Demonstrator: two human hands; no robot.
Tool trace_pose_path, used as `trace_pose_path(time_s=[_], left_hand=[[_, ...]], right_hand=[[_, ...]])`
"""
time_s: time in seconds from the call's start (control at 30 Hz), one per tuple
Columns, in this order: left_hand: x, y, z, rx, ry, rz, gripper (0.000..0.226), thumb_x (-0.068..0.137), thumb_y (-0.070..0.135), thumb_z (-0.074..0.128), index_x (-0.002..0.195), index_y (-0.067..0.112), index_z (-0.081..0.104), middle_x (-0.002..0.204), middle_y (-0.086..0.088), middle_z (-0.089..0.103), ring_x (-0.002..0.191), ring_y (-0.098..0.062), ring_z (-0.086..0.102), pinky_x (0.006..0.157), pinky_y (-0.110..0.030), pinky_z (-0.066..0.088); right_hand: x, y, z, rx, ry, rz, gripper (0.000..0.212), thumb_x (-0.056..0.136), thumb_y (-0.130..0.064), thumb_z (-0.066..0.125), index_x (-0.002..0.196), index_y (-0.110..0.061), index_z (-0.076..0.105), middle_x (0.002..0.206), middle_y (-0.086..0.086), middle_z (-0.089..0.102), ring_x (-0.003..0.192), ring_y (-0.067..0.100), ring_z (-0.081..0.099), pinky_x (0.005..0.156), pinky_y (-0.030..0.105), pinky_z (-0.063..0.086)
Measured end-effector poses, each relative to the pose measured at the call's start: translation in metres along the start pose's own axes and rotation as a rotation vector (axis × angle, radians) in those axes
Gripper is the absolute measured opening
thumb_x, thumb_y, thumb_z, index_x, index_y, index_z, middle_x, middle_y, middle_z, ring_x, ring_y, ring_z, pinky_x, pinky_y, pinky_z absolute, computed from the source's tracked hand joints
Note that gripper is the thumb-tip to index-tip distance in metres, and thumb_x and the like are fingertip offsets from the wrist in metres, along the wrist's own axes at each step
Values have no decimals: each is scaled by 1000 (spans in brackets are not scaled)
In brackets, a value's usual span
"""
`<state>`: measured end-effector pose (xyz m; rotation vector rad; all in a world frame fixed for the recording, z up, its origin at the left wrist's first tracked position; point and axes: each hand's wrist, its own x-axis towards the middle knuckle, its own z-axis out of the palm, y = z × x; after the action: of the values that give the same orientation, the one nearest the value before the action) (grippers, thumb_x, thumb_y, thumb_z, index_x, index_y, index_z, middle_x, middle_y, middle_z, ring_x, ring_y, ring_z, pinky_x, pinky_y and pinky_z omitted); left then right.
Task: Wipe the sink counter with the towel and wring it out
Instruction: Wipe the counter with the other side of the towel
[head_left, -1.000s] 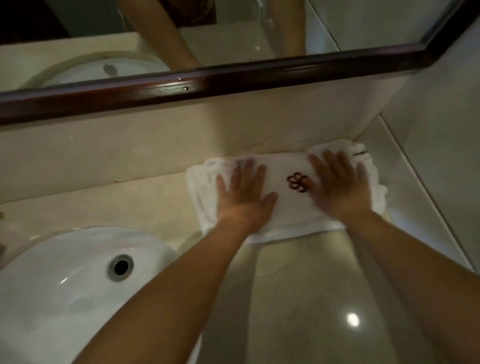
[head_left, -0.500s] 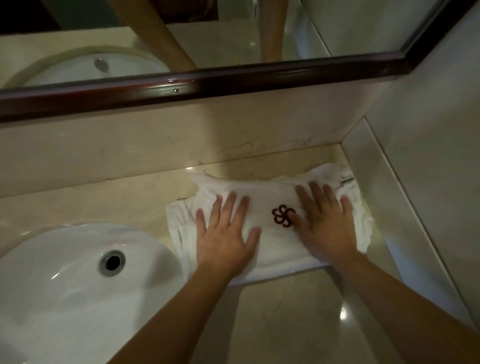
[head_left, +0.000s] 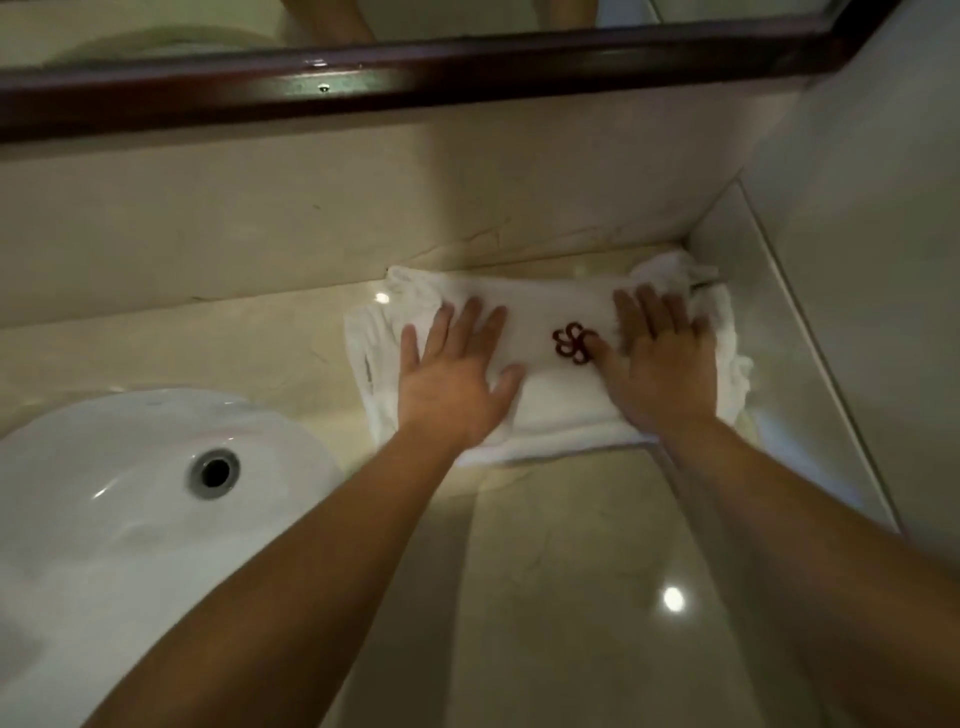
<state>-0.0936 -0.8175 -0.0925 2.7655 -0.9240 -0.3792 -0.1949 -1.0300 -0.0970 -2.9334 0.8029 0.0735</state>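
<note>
A white folded towel (head_left: 540, 301) with a dark red emblem lies flat on the beige marble counter (head_left: 571, 597), close to the back right corner. My left hand (head_left: 457, 374) presses on its left half with straight, spread fingers. My right hand (head_left: 660, 364) presses on its right half, fingers flat, thumb next to the emblem. The towel's right end is bunched against the side wall.
A white oval sink basin (head_left: 130, 519) with a round overflow hole (head_left: 214, 472) sits at the lower left. A backsplash (head_left: 363, 208) rises behind the counter under a dark-framed mirror (head_left: 415, 67). A wall (head_left: 857, 260) closes the right side.
Both hands slid the towel toward me half a second ago; now it sits further back again, near the backsplash, still flat under both palms.
</note>
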Motion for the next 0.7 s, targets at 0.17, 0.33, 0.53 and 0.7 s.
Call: trace_pose_path(time_s=[0.17,0.33,0.53,0.7], left_hand=[[-62,13,15,8,-29,-28,69,95,67,20,154,41,-2,165,10,-5,151,-16,-7,119,-52,-7],[-6,10,4,35,-17,-3,69,94,68,18,154,41,-2,164,12,-7,151,-16,-8,120,-53,-7],[48,-1,-3,63,-31,-18,69,93,69,18,154,43,0,164,14,-6,151,-14,-6,120,-53,-6],[13,1,-1,7,-8,-30,67,95,67,20,154,41,3,165,11,-1,151,-16,-4,121,-52,-3]], right_hand=[[-62,10,2,11,-10,-40,68,96,-61,28,151,-23,38,156,8,39,145,32,32,113,58,25],[-7,11,0,-26,22,-41,67,94,-58,30,147,-20,43,154,12,43,142,37,36,109,57,29],[53,7,1,-13,-4,-13,77,90,-65,14,157,-28,24,165,5,21,151,31,18,119,49,13],[23,5,1,-3,-1,-50,74,92,-64,24,154,-23,33,161,10,31,147,35,27,117,52,18]])
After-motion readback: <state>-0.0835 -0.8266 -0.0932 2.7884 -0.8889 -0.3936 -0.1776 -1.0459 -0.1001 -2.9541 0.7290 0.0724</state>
